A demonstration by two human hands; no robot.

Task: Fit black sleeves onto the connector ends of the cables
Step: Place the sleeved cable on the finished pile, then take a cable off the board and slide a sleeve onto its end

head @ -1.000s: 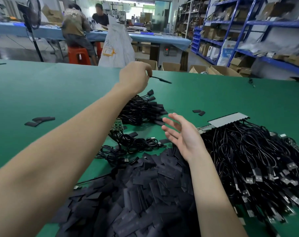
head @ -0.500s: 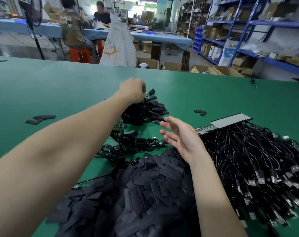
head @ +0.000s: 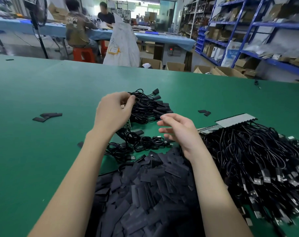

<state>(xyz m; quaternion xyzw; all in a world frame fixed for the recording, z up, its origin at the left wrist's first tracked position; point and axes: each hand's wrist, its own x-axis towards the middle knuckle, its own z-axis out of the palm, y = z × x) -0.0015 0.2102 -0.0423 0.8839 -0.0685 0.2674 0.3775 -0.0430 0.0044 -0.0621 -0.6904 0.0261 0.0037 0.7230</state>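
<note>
My left hand point(head: 113, 111) reaches to the left edge of a small heap of sleeved cables point(head: 152, 108), its fingers curled and its thumb and fingertips pinching a black cable loop there. My right hand point(head: 180, 132) hovers open with spread, relaxed fingers, holding nothing, between that heap and a big pile of bare cables point(head: 256, 159) with silver connector ends. Below both forearms lies a large pile of flat black sleeves point(head: 145, 185). A few coiled cables point(head: 145, 141) sit between the hands.
The green table point(head: 42, 151) carries a few loose sleeves at the left point(head: 46, 116) and two more right of the heap point(head: 204, 112). A grey card point(head: 236, 119) lies on top of the bare cables. People sit at a far blue table.
My left hand came down from mid-air, where it held a sleeved cable, onto the heap and drew slightly back. My right hand stayed open, shifting a little.
</note>
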